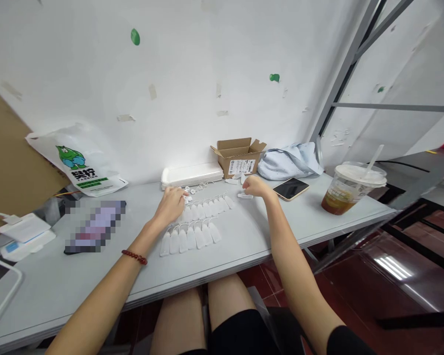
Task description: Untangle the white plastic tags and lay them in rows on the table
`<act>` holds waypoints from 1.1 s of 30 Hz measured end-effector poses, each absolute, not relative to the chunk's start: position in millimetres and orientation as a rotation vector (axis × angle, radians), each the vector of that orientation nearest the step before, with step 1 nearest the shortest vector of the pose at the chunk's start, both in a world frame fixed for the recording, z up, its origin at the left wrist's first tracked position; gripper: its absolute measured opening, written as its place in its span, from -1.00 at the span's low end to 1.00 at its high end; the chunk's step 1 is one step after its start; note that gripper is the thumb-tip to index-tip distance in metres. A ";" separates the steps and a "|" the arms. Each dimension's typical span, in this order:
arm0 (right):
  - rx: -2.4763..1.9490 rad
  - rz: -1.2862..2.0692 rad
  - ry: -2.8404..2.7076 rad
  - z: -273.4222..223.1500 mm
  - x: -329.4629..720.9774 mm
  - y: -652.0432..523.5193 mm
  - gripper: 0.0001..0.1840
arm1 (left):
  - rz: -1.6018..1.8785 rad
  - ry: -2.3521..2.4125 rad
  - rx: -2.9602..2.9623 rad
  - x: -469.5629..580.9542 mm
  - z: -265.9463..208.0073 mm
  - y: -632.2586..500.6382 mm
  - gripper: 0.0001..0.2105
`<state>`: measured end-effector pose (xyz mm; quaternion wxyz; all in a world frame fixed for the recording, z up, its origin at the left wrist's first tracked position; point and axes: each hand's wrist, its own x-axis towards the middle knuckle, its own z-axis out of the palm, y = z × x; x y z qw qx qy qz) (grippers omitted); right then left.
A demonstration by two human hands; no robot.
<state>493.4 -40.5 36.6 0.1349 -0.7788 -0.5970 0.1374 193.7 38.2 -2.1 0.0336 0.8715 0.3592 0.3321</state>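
Note:
My left hand [172, 203], fingers curled down, is at the far end of two rows of translucent white plastic pieces, with a small white part [187, 199] at its fingertips. Thin loops top the pieces of the near row [190, 236] and the far row [208, 207]. Small white caps [192, 191] lie just beyond that hand. On the other side, my right hand [257, 187] has its fingers closed by a loose white plastic piece [244, 195]; whatever they pinch is too small to make out. Another white piece [231, 181] lies nearby.
Behind the rows are stacked white trays [192, 173] and an open cardboard box [237, 160]. To the right sit a light blue cloth bag [290, 161], a phone [291, 189] and a drink cup [350, 190]. At left are a white bag [81, 162], another phone [96, 227] and white chargers [25, 234].

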 end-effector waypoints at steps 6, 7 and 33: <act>-2.350 0.521 -1.734 37.4 482.1 -40.0 -0.70 | 1.006 0.971 2.737 214.1 -2.4 67.2 -0.72; -2.379 0.516 -1.727 37.2 481.0 -40.2 -0.69 | 0.987 0.965 2.738 218.4 -2.7 72.7 -0.72; -1.333 0.266 -1.683 4.3 414.9 -13.7 -0.73 | 1.013 1.012 2.732 219.3 9.7 55.9 -0.56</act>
